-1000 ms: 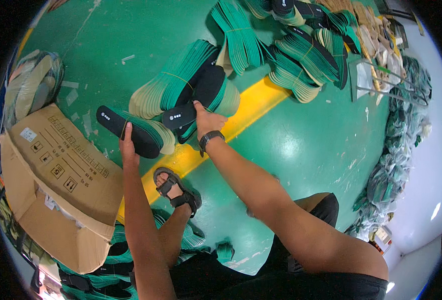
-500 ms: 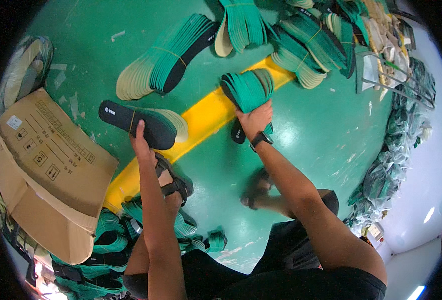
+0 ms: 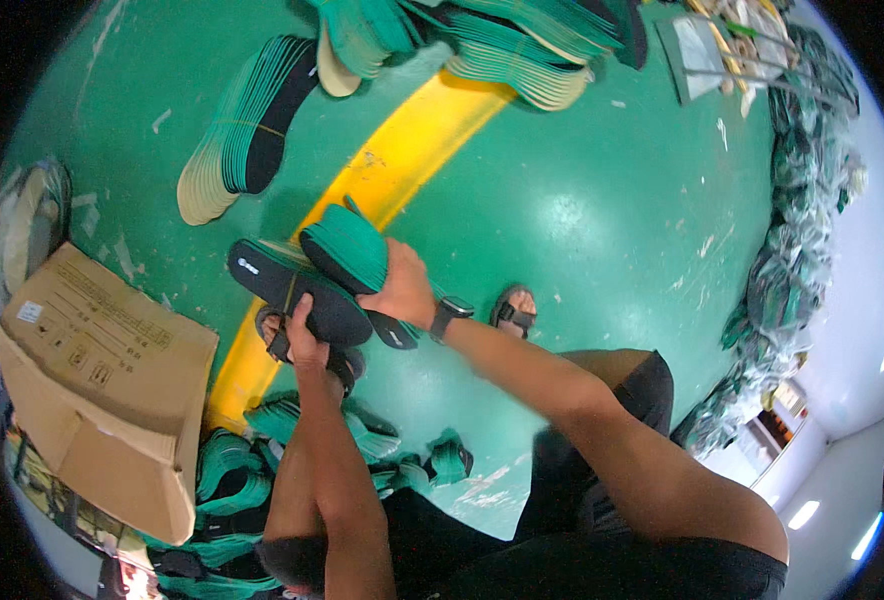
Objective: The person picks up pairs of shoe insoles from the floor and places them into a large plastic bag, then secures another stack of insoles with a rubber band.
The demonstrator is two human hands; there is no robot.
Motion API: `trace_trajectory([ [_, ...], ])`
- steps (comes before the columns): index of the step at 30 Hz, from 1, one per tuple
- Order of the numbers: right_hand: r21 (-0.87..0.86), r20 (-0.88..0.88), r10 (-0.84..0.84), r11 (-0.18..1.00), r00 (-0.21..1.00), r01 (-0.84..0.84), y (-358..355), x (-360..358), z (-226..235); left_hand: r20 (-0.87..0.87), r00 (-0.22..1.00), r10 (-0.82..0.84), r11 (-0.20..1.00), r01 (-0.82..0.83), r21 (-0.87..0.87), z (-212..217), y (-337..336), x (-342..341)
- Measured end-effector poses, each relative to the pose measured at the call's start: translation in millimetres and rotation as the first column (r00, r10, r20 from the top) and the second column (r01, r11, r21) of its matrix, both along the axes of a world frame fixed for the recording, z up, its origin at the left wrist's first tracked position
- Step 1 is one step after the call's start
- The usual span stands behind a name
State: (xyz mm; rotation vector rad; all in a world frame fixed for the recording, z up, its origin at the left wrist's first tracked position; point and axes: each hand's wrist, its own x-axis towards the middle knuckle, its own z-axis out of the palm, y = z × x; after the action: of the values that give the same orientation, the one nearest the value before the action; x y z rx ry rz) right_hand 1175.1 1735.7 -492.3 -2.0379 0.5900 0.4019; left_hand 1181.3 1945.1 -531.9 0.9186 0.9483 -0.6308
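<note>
My left hand (image 3: pixel 308 334) grips a banded stack of insoles (image 3: pixel 271 277), with the black face of the top insole upward and its pale logo at the far end. Close on its right, my right hand (image 3: pixel 402 287) is wrapped round a second bundle of green and black insoles (image 3: pixel 350 244). That bundle is bent, and a black insole end shows below the hand. The two bundles meet or overlap at their near sides; whether they touch, I cannot tell. Both are held above the yellow floor stripe (image 3: pixel 402 140), near my sandalled left foot.
A fanned, banded insole stack (image 3: pixel 252 130) lies on the green floor, with more stacks (image 3: pixel 517 60) at the far side. An opened cardboard box (image 3: pixel 112 350) stands at left. Loose insole bundles (image 3: pixel 227 480) lie near my left leg; plastic-wrapped bags (image 3: pixel 777 270) line the right.
My right hand has brought its bundle left and nearer, beside the one in my left hand. The left-hand bundle has shifted slightly right and nearer. The view has also shifted.
</note>
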Motion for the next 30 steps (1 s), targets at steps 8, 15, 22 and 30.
trace_trajectory([
  [8,0.287,-0.331,-0.167,0.919,0.929,0.268,-207,-179,267,-0.020,0.920,-0.391,0.919,0.390,-0.061,254,-130,-115],
  [15,0.865,-0.102,-0.550,0.363,0.829,0.346,-361,-335,492,0.280,0.534,-0.798,0.553,0.833,-0.010,519,-248,-140],
  [22,0.786,0.170,-0.854,0.419,0.492,0.455,-440,-412,607,0.316,0.359,-0.878,0.374,0.927,-0.011,637,-481,-225],
  [30,0.586,0.050,-0.931,0.321,0.362,0.744,-552,-518,647,0.376,0.054,-0.925,0.017,0.995,-0.101,621,-665,-272],
])
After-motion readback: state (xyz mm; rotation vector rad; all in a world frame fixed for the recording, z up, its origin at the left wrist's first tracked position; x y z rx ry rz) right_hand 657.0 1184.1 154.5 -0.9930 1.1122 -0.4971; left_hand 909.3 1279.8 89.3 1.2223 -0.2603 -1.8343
